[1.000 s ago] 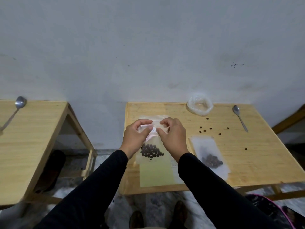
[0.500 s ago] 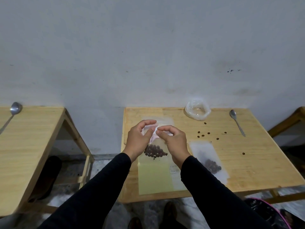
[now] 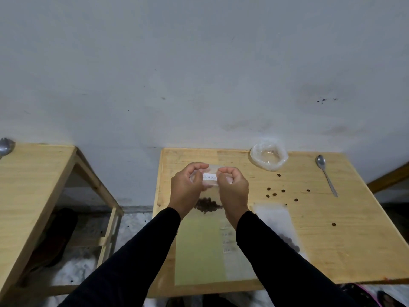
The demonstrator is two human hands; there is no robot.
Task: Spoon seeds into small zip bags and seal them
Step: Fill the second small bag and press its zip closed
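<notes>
Your hands have spread apart along the top of the small clear zip bag [image 3: 209, 191], held above the light wooden desk [image 3: 321, 235]. Left hand [image 3: 187, 189] pinches its left top corner, right hand [image 3: 232, 190] the right; the white label strip [image 3: 209, 177] now shows between them. Dark seeds [image 3: 208, 205] sit at the bag's bottom. Looks like you're running the seal shut. Right of the bag: loose seeds [image 3: 283, 191], metal spoon [image 3: 326, 173].

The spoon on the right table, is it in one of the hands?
No, the spoon lies on the table, apart from both hands.
</notes>
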